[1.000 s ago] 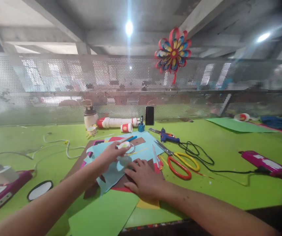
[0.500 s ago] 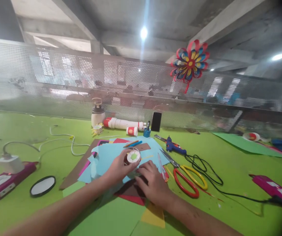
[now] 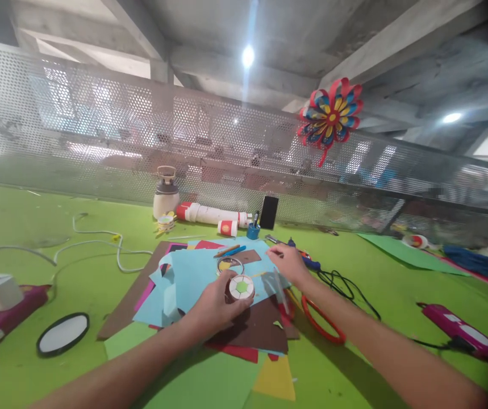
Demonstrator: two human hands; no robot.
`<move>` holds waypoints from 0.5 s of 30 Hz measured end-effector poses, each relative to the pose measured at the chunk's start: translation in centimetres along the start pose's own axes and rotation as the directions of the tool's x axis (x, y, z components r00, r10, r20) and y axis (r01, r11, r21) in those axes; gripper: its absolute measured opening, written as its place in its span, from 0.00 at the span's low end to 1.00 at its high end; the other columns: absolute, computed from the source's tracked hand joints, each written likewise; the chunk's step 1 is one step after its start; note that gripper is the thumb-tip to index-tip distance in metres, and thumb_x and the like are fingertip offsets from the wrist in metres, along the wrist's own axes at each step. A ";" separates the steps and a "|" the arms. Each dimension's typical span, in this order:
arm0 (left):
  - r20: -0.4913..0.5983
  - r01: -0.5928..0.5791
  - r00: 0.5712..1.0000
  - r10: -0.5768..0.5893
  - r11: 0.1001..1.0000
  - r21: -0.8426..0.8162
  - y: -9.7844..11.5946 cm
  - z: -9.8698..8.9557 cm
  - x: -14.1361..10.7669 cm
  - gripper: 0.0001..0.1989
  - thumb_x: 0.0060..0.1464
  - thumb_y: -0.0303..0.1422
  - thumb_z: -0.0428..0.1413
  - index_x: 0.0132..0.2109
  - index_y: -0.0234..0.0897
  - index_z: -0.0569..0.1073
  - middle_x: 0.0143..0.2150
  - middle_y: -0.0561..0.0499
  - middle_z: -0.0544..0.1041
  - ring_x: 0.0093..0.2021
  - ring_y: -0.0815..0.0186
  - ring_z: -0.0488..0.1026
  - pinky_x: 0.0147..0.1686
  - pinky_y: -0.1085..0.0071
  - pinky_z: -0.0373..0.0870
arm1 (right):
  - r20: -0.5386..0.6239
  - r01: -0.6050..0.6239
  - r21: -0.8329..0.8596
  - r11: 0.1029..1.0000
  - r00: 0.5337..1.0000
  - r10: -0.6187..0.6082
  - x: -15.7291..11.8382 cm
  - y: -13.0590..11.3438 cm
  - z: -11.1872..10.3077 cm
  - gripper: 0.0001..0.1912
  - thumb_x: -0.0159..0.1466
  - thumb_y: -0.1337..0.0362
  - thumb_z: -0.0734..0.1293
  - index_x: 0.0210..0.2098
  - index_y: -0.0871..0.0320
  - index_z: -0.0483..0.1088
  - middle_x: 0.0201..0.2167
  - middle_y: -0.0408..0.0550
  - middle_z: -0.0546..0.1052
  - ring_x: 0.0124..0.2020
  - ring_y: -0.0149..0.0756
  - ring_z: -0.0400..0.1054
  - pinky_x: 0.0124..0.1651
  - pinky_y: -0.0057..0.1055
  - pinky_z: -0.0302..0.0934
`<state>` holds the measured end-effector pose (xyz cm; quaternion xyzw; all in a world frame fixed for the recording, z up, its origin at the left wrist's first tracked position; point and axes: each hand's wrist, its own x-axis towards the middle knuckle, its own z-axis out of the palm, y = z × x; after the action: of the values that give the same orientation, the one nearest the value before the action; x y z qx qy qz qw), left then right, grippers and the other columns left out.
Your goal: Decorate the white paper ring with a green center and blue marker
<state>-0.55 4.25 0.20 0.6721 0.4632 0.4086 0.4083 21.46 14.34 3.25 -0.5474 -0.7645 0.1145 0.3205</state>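
Note:
My left hand [image 3: 216, 301] is closed around a small round drum-shaped piece [image 3: 241, 287], with a white top that has a green hexagon and dark lines. It is held above sheets of blue paper [image 3: 192, 284] and brown paper [image 3: 256, 324]. My right hand [image 3: 288, 261] is stretched over the far right edge of the paper, fingertips together; what they hold, if anything, is too small to make out. Beneath and behind that arm are the red-handled scissors [image 3: 322, 321], partly hidden, and a blue glue gun [image 3: 312, 263]. A clear ring [image 3: 230, 266] lies beyond the round piece.
Pens [image 3: 230, 251], a paper cup [image 3: 227, 228], a blue pen pot [image 3: 253, 230] and a phone [image 3: 269, 212] stand farther back. Purple power strips [image 3: 461, 326] lie at both sides, with cables. A black-rimmed disc [image 3: 63, 334] is at left. A paper flower [image 3: 332, 117] hangs above.
My right hand has left the round piece and reached forward and right, over the scissors. My left hand still holds the piece, now slightly lower and to the right. The view has shifted slightly.

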 end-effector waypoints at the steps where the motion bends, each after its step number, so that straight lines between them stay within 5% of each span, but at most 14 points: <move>1: 0.003 0.007 1.000 -0.007 1.000 0.016 -0.1 0.0 0.0 0.21 0.50 0.46 0.61 0.45 0.38 0.67 0.37 0.48 0.78 0.34 0.59 0.74 0.32 0.68 0.67 | -0.005 -0.031 -0.013 0.999 0.999 0.031 1.3 0.3 -0.6 0.16 0.68 0.60 0.66 0.53 0.59 0.69 0.52 0.52 0.74 0.47 0.41 0.73 0.47 0.43 0.70; 8: -0.021 0.034 0.999 -0.032 0.992 0.119 0.0 0.1 0.1 0.18 0.49 0.43 0.60 0.41 0.39 0.66 0.36 0.49 0.76 0.35 0.59 0.72 0.34 0.67 0.65 | -0.078 -0.215 -0.025 0.976 0.974 0.212 10.5 1.2 -2.5 0.17 0.67 0.60 0.66 0.54 0.58 0.70 0.55 0.52 0.73 0.49 0.43 0.72 0.48 0.43 0.70; 15: -0.052 0.066 0.997 -0.059 0.987 0.146 -0.4 0.4 0.1 0.12 0.49 0.37 0.58 0.38 0.38 0.66 0.33 0.51 0.75 0.33 0.62 0.71 0.32 0.69 0.64 | -0.061 -0.415 0.077 0.907 0.906 0.419 17.3 1.0 0.6 0.18 0.68 0.60 0.66 0.55 0.60 0.68 0.53 0.53 0.73 0.48 0.42 0.72 0.48 0.45 0.70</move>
<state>-0.25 4.38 -0.29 0.6756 0.5227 0.3762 0.3589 18.45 30.54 8.54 -0.6918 -0.6132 0.1832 0.3344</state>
